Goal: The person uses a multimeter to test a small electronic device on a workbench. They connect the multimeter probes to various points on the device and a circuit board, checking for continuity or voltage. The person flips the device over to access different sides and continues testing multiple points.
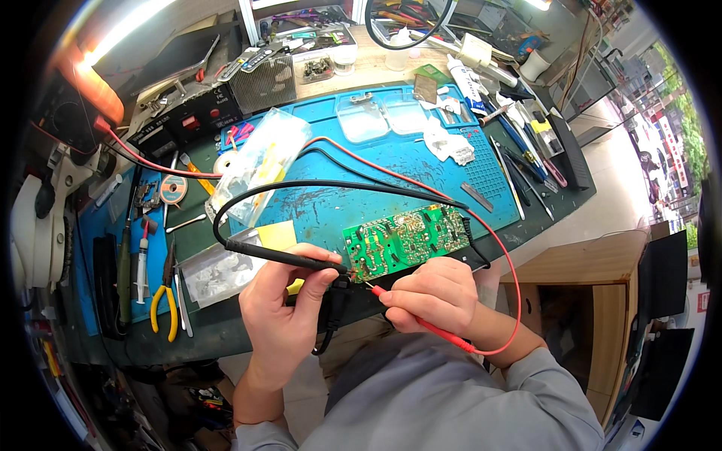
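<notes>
My left hand [280,301] is closed, with thumb and fingers pinching a thick black cable [267,252] close to its end. This end lies at the lower left corner of a green circuit board [406,234], where small reddish wires show. My right hand [435,297] grips a red test probe [445,336]. The probe's tip points left, to the same corner of the board; whether it touches metal is too small to tell. A dark plug-like piece [338,293] with a black cord hangs below the corner, partly hidden by my left hand.
The red test lead [505,248] arcs over the blue mat [331,214] from an orange-cased meter [90,90]. Yellow-handled pliers [164,310], a syringe [141,270] and a clear tray [218,274] lie left. A clear plastic box [263,161] stands behind. Pens and tweezers lie right.
</notes>
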{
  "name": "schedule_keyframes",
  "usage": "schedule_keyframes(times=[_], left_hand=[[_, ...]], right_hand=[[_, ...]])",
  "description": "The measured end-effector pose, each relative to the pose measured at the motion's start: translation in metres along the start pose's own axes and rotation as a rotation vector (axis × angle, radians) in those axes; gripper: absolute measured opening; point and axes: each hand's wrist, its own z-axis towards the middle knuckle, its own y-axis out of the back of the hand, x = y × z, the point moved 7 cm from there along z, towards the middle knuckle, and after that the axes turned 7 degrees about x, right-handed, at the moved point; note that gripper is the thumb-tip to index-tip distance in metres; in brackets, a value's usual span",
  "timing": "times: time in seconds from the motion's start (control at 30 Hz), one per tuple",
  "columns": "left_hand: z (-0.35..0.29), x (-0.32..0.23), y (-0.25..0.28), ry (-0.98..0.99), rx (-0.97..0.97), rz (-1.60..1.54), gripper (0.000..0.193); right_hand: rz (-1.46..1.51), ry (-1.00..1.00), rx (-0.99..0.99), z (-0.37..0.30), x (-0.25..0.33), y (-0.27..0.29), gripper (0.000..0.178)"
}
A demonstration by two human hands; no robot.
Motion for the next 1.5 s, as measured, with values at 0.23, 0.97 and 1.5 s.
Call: schedule_keyframes(times=[0.23,0.97,1.5], left_hand=[[-0.002,0.004,-0.003,0.091,0.072,0.005,0.015],[0.0,-0.005,-0.001,0.057,0.074,0.117,0.014],[0.0,-0.007,-0.001,0.036,0.075,0.158,0.014]], right_hand=[[-0.002,-0.008,0.005,-0.002,-0.002,0.001,0.009],[-0.036,-0.02,0.04,0.001,0.005,0.002,0.012],[-0.035,-0.018,0.019,0.003,0.005,0.003,0.013]])
